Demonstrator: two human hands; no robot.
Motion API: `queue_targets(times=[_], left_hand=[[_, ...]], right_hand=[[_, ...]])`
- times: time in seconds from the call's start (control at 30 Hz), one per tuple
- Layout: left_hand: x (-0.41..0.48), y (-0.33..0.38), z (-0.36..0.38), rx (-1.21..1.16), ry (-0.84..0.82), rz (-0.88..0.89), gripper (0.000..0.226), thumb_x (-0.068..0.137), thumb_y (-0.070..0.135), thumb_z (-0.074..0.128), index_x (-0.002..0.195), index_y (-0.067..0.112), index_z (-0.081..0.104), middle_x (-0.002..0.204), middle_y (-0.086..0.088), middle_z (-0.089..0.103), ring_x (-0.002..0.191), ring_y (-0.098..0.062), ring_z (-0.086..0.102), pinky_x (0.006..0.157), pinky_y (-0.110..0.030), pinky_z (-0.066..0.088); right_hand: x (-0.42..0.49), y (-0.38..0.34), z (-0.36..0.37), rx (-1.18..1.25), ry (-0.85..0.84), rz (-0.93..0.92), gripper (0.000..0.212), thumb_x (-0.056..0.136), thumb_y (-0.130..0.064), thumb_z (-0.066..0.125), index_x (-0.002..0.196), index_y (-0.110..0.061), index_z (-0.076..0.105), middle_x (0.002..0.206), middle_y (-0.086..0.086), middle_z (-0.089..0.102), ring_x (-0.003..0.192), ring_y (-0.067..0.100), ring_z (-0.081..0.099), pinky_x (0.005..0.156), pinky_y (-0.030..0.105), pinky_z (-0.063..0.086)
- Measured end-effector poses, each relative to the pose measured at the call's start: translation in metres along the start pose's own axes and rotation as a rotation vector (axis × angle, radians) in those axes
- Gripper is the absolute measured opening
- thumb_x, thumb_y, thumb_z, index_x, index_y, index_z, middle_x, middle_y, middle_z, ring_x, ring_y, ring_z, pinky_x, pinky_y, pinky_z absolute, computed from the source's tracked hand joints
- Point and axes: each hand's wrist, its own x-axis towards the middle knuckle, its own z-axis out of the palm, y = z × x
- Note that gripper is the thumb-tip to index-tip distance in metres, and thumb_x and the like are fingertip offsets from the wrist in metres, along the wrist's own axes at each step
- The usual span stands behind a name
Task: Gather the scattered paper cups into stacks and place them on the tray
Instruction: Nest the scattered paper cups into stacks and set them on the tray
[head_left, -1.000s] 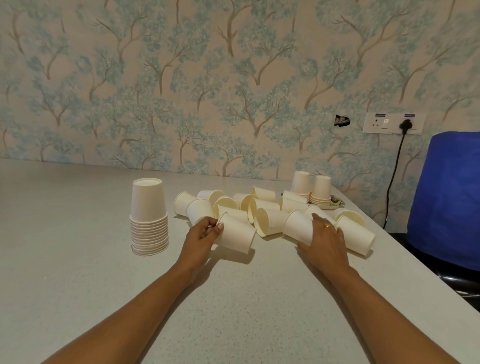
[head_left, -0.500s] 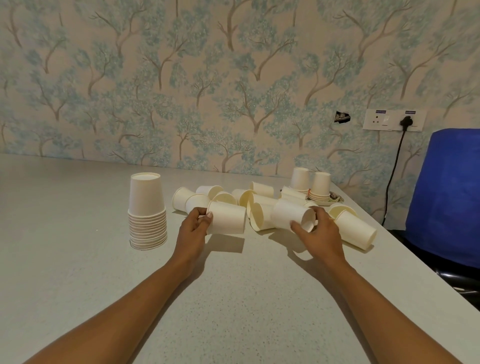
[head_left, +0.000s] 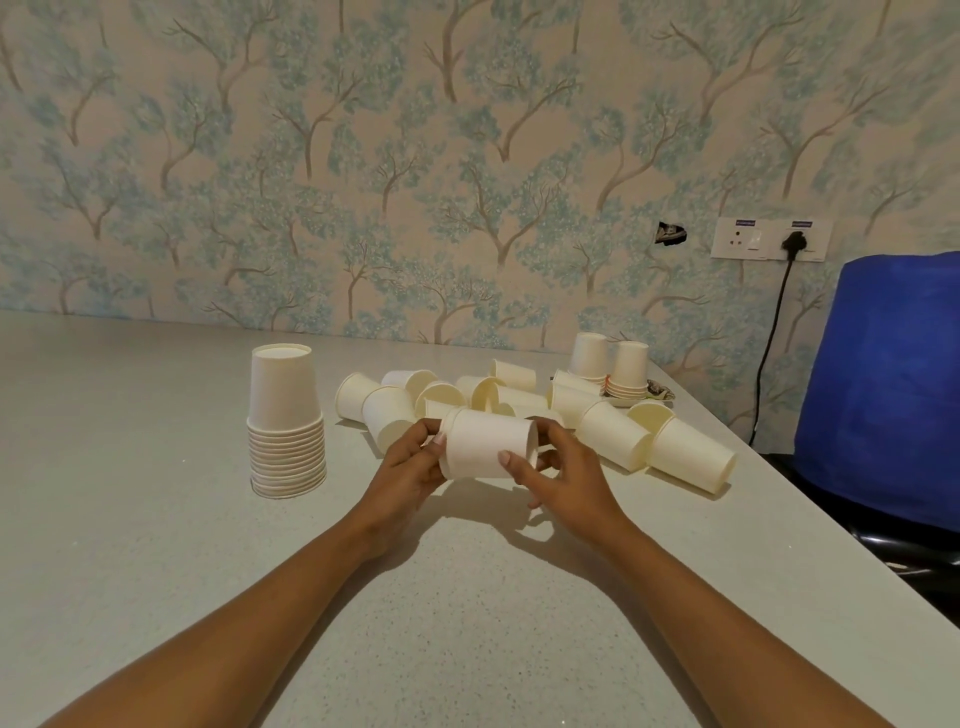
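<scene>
- The left hand (head_left: 410, 467) and right hand (head_left: 563, 483) meet over the table (head_left: 156, 519), each with fingers curled round one end of a paper cup (head_left: 488, 449).
- That cup lies on its side, lifted off the tabletop, in front of the loose cups (head_left: 613, 434).
- The loose cups lie tipped over in a cluster behind the hands.
- A tall stack (head_left: 285, 421) stands upside down to the left.
- Two short stacks (head_left: 628, 369) sit on the tray (head_left: 658, 388) at the far right.
</scene>
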Motion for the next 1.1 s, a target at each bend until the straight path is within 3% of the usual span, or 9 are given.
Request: queue_targets(times=[0.13,0.2,0.27,0.4,0.47,0.67,0.83,0.97,1.1], left_hand=[[-0.003,-0.002,0.001,-0.021,-0.062,-0.040,0.019,0.086,0.034,0.049,0.096,0.037,0.066,0.096,0.016,0.070,0.094,-0.006,0.066,0.073,-0.020,0.054],[-0.004,-0.002,0.001,0.033,-0.117,-0.050,0.021,0.082,0.039,0.051,0.099,0.041,0.063,0.099,0.020,0.068,0.096,-0.003,0.064,0.074,-0.020,0.053],[-0.004,-0.003,0.001,0.086,-0.128,-0.042,0.019,0.087,0.034,0.049,0.101,0.040,0.060,0.097,0.026,0.067,0.093,0.003,0.063,0.073,-0.018,0.053],[-0.003,-0.002,0.000,0.123,-0.106,-0.026,0.020,0.094,0.026,0.044,0.104,0.037,0.057,0.101,0.021,0.066,0.094,0.002,0.062,0.074,-0.018,0.052],[-0.003,-0.001,0.000,0.122,-0.100,-0.016,0.020,0.094,0.024,0.043,0.104,0.036,0.056,0.106,0.018,0.063,0.097,0.000,0.061,0.076,-0.020,0.052],[-0.003,-0.002,0.001,0.125,-0.078,-0.017,0.020,0.094,0.023,0.043,0.103,0.037,0.055,0.108,0.017,0.059,0.100,-0.003,0.058,0.073,-0.018,0.052],[-0.002,-0.002,0.000,0.143,-0.057,-0.014,0.021,0.095,0.022,0.042,0.103,0.038,0.054,0.108,0.016,0.059,0.101,-0.004,0.056,0.076,-0.020,0.049],[-0.001,-0.001,0.000,0.170,-0.035,-0.004,0.020,0.096,0.023,0.040,0.106,0.036,0.050,0.105,0.018,0.057,0.099,-0.003,0.054,0.076,-0.018,0.047],[-0.001,0.001,0.000,0.198,0.006,0.008,0.018,0.096,0.025,0.039,0.108,0.037,0.047,0.105,0.019,0.054,0.099,-0.003,0.052,0.077,-0.018,0.044]], right_hand=[[0.000,0.003,0.004,-0.062,-0.049,0.020,0.054,0.081,-0.044,0.064,0.127,-0.021,0.050,0.114,-0.001,0.057,0.094,0.017,0.060,0.059,0.032,0.059],[0.001,0.004,0.001,-0.082,-0.045,0.005,0.052,0.082,-0.047,0.060,0.126,-0.021,0.052,0.115,0.001,0.059,0.092,0.010,0.059,0.059,0.022,0.057],[0.002,0.002,-0.008,-0.146,0.082,-0.040,0.049,0.084,-0.048,0.057,0.123,-0.018,0.056,0.112,0.003,0.062,0.092,0.010,0.059,0.063,0.013,0.050],[0.006,0.010,-0.044,-0.606,0.472,-0.128,0.036,0.085,-0.035,0.062,0.112,-0.011,0.059,0.110,0.012,0.062,0.104,0.029,0.053,0.086,0.039,0.041],[0.005,0.019,-0.065,-0.837,0.504,-0.034,0.044,0.082,-0.036,0.064,0.117,-0.011,0.055,0.120,0.013,0.059,0.116,0.031,0.046,0.095,0.045,0.033],[-0.006,0.036,-0.104,-0.971,0.325,0.403,0.088,0.071,-0.057,0.069,0.138,-0.015,0.032,0.137,0.011,0.045,0.131,0.031,0.030,0.106,0.058,0.018],[-0.008,0.041,-0.104,-0.982,0.197,0.519,0.076,0.071,-0.052,0.071,0.129,-0.018,0.037,0.127,0.009,0.051,0.119,0.031,0.043,0.103,0.055,0.028],[0.002,0.035,-0.108,-0.844,0.058,0.631,0.071,0.066,-0.048,0.075,0.123,-0.020,0.042,0.120,0.007,0.055,0.110,0.028,0.052,0.087,0.041,0.045],[0.009,0.032,-0.110,-0.737,-0.089,0.582,0.068,0.067,-0.044,0.077,0.122,-0.021,0.045,0.120,0.006,0.057,0.106,0.025,0.052,0.087,0.038,0.045]])
